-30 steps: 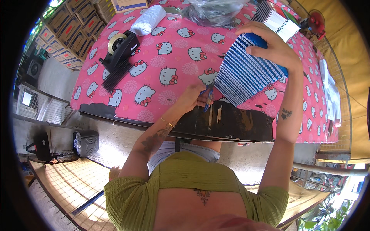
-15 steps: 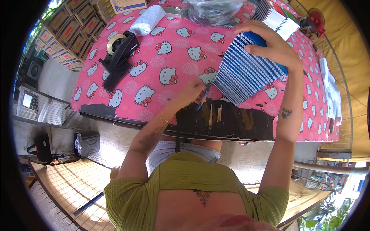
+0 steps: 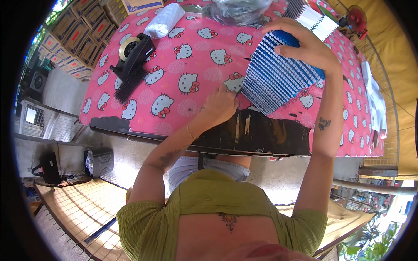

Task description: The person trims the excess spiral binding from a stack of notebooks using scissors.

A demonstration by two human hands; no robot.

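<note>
My right hand [image 3: 302,48] grips the upper edge of a blue panel [image 3: 278,74] covered with close rows of small white pieces, thumb on its face and fingers over the top. The panel slants over the table, its lower corner close to the front edge. My left hand [image 3: 221,104] is at the panel's lower left, back of the hand up, fingers curled down toward the tablecloth. Its fingertips are mostly hidden, as is whatever they hold. A pink patterned tablecloth [image 3: 191,61] covers the table, torn at the front over a dark surface [image 3: 265,135].
Further left stand a black tape dispenser [image 3: 135,54] and a dark bristly strip [image 3: 130,83]. A white wrapped roll [image 3: 164,20], a clear plastic bag [image 3: 237,12] and white strips with dark edges [image 3: 315,25] lie at the back. Stacked cartons [image 3: 78,32] rise beyond the table's left.
My left hand has turned back-up and shifted slightly left; the small blue item seen in it before is now hidden. My right hand still holds the panel, nearly in place.
</note>
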